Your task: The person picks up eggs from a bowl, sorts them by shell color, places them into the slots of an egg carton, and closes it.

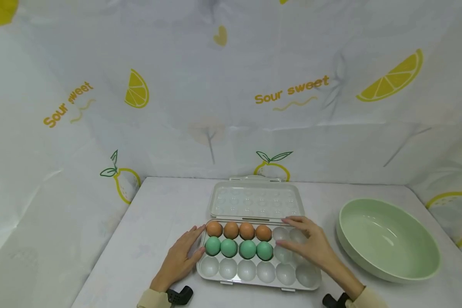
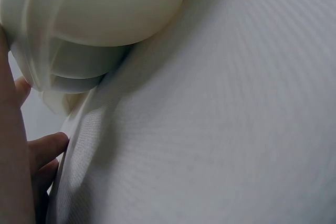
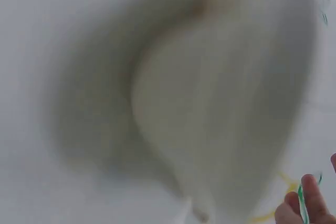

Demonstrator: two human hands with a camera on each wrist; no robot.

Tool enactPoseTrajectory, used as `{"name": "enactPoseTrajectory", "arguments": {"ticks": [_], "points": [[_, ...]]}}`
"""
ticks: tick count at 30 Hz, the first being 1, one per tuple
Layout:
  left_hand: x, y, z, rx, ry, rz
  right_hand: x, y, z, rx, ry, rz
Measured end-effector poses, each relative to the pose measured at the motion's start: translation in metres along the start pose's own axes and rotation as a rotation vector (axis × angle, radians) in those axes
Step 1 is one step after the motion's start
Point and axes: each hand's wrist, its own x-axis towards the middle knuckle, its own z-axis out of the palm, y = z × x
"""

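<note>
An egg tray [image 1: 246,280] of clear plastic lies on the table with its lid [image 1: 258,199] folded back behind it. Several brown eggs [image 1: 231,230] fill the left part of the back row, and several green eggs [image 1: 229,248] sit in front of them. My left hand [image 1: 180,256] rests along the tray's left edge, fingers extended. In the left wrist view the tray's rounded cups [image 2: 115,9] bulge above the cloth beside the fingers. Over the tray's right end, my right hand [image 1: 313,244] spreads thumb and fingers apart, with nothing seen between them.
A large pale green bowl [image 1: 385,239] stands to the right of the tray, close to the right forearm. A white cloth with lemon prints [image 1: 231,98] hangs behind the white table [image 1: 138,239]. A blurred pale curved surface [image 3: 210,103] fills much of the right wrist view.
</note>
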Motion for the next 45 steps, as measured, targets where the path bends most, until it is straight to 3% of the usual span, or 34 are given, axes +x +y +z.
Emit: {"name": "enactPoseTrajectory", "arguments": {"ticks": [4,7,14,19,22,26,29,34,39,45], "points": [[0.0,-0.001,-0.001,0.0,0.006,0.001,0.01,0.012,-0.032,0.106,-0.063,0.222],[-0.001,-0.001,-0.001,0.01,0.004,0.003,0.01,0.025,-0.043,0.108,-0.114,0.292],[-0.001,0.0,0.0,-0.001,-0.001,-0.006,-0.002,0.051,-0.037,0.196,-0.172,0.329],[0.001,0.001,-0.001,-0.009,-0.002,-0.003,-0.005,0.056,-0.034,0.261,-0.195,0.365],[0.003,0.0,-0.003,-0.035,-0.014,-0.004,-0.004,0.059,-0.034,0.358,-0.255,0.391],[0.008,-0.003,-0.006,-0.158,-0.068,-0.091,-0.002,0.065,-0.033,0.537,-0.351,0.443],[0.017,-0.006,-0.009,-0.247,-0.071,-0.166,-0.002,0.068,-0.032,0.632,-0.391,0.442],[0.034,-0.011,-0.009,-0.289,-0.076,-0.233,-0.003,0.072,-0.031,0.69,-0.421,0.44],[0.049,-0.012,-0.011,-0.339,-0.165,-0.255,-0.004,0.072,-0.031,0.689,-0.412,0.449],[0.066,-0.008,-0.016,-0.472,-0.331,-0.317,-0.004,0.071,-0.03,0.693,-0.383,0.453]]}}
